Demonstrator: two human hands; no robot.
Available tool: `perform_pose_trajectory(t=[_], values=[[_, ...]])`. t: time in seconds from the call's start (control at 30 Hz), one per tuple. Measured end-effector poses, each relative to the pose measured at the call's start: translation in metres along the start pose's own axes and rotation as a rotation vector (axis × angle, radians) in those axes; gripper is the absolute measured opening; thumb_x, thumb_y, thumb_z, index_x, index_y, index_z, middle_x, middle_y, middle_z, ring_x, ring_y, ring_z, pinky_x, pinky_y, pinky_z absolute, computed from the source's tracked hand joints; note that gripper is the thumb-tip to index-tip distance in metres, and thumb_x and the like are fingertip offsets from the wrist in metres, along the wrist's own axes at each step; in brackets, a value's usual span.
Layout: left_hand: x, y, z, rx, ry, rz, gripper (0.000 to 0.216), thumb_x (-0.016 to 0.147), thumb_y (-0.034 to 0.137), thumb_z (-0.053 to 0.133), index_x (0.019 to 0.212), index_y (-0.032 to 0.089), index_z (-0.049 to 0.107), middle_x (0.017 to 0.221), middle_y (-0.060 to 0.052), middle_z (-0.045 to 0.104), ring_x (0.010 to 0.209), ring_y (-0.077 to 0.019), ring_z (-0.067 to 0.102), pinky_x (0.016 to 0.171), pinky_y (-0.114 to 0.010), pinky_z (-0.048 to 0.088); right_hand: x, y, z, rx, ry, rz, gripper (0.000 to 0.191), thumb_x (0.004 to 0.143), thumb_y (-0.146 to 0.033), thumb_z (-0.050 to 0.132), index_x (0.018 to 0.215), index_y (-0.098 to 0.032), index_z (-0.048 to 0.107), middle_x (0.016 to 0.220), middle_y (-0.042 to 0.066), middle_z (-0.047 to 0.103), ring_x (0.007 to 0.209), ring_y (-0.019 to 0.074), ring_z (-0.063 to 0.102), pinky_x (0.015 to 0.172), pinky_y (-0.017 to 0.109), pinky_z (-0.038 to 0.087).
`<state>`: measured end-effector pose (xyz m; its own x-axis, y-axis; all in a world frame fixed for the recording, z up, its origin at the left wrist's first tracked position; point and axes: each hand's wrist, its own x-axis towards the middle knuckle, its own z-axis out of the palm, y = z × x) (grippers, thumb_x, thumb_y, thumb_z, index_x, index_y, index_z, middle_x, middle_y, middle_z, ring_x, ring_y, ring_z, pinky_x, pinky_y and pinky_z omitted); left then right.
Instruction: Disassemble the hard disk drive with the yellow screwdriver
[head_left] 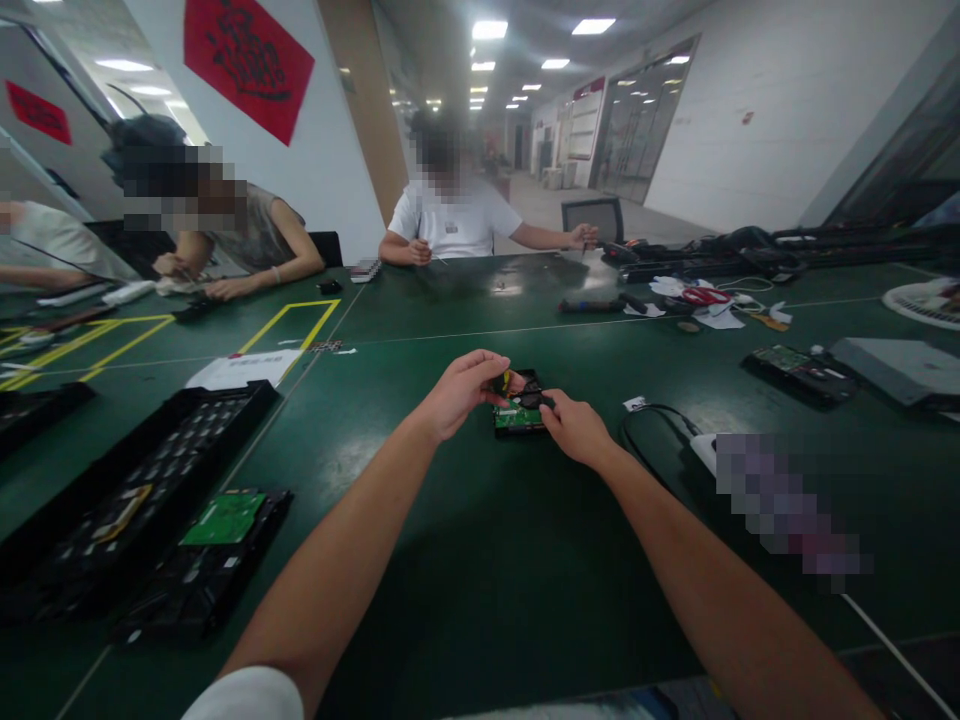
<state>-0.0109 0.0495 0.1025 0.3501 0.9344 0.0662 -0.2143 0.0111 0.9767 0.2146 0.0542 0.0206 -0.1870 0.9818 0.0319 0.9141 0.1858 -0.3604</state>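
In front of me on the green table lies a small hard drive (517,418), its green circuit board facing up and black parts at its far side. My left hand (471,392) is over its left side, fingers closed around a small yellow-and-black tool (503,382), whose kind is partly hidden by the fingers. At the drive's right side, my right hand (576,426) is closed with thumb and fingers on a black part there. The fingertips cover where that part joins the drive.
To my left are a long black tray (142,480) and another drive with a green board (223,518). A white power strip (705,452) with a cable, a drive (799,375) and a grey box (900,368) lie right. Across the table sits a person in white (457,220); others sit left.
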Motion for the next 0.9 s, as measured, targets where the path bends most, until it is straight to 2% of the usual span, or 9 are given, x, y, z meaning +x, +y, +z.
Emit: perform_pose_trajectory(t=[0.2, 0.37, 0.5, 0.67, 0.9], values=[[0.004, -0.001, -0.003, 0.262, 0.169, 0.121, 0.027, 0.086, 0.04, 0.062, 0.085, 0.016, 0.072, 0.094, -0.01, 0.073, 0.089, -0.0219, 0.066, 0.066, -0.029, 0.05, 0.001, 0.0, 0.0, -0.001, -0.007, 0.012, 0.047, 0.107, -0.044, 0.04, 0.147, -0.021, 0.051, 0.108, 0.012, 0.076, 0.092, 0.0266, 0.071, 0.078, 0.033, 0.046], [0.008, -0.005, -0.007, 0.373, 0.27, 0.205, 0.029, 0.086, 0.039, 0.06, 0.087, 0.018, 0.079, 0.093, -0.007, 0.073, 0.091, -0.0207, 0.063, 0.077, -0.03, 0.048, 0.001, 0.001, 0.001, 0.015, -0.006, 0.013, 0.047, 0.107, -0.044, 0.04, 0.146, -0.021, 0.051, 0.108, 0.012, 0.076, 0.09, 0.026, 0.071, 0.075, 0.032, 0.047], [0.008, -0.006, -0.005, 0.248, 0.25, 0.195, 0.025, 0.087, 0.038, 0.061, 0.09, 0.018, 0.076, 0.088, -0.006, 0.071, 0.086, -0.0193, 0.063, 0.078, -0.031, 0.047, 0.001, 0.002, 0.002, 0.019, -0.003, 0.005, 0.047, 0.107, -0.044, 0.041, 0.146, -0.021, 0.051, 0.106, 0.012, 0.076, 0.088, 0.0258, 0.071, 0.075, 0.032, 0.046], [0.009, -0.007, 0.0, -0.02, 0.139, 0.166, 0.017, 0.087, 0.033, 0.057, 0.088, 0.018, 0.067, 0.079, -0.004, 0.065, 0.076, -0.0166, 0.061, 0.077, -0.031, 0.048, 0.001, 0.002, 0.002, 0.018, -0.001, 0.003, 0.046, 0.107, -0.044, 0.04, 0.147, -0.022, 0.051, 0.108, 0.012, 0.076, 0.088, 0.0253, 0.071, 0.075, 0.032, 0.045], [0.01, -0.017, 0.008, 0.023, 0.15, 0.224, 0.026, 0.092, 0.041, 0.052, 0.078, 0.02, 0.058, 0.071, -0.001, 0.054, 0.069, -0.0157, 0.054, 0.077, -0.031, 0.047, 0.002, 0.003, 0.004, 0.012, 0.014, -0.001, 0.045, 0.107, -0.044, 0.04, 0.145, -0.022, 0.052, 0.106, 0.01, 0.076, 0.091, 0.0266, 0.071, 0.077, 0.033, 0.046]])
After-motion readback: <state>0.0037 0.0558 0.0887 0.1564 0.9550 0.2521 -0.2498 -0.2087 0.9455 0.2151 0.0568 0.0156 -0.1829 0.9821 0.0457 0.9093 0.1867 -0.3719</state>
